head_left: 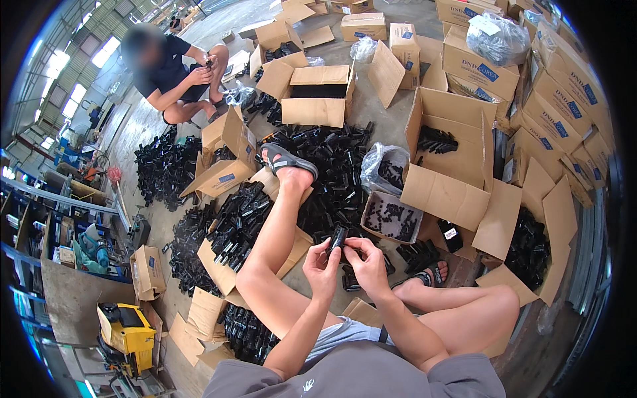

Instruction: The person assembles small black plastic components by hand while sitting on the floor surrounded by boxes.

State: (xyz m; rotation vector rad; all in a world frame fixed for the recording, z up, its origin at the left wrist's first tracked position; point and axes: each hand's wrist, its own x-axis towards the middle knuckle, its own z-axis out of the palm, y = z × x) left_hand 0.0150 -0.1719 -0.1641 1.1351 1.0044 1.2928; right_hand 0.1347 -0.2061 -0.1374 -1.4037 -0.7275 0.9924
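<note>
In front of my lap, my left hand [322,268] is closed round a short, shiny black plastic part [339,236], roughly tube-shaped, held upright. Just beside it, my right hand [366,264] has its fingers pinched together near the part's lower side. Whatever lies between those right fingertips is hidden. Beyond both hands spreads a large heap of similar black parts [335,169]. Close to the right hand stands a small open box [420,229] with many tiny black pieces in it, and a clear plastic bag [375,168] of small black pieces leans behind it.
A large open carton [448,192] with black parts stands at right, another carton [561,219] farther right. Stacked cartons [557,119] line the right side. A co-worker [159,73] squats at far left, handling a black part. A yellow machine [133,335] stands at lower left.
</note>
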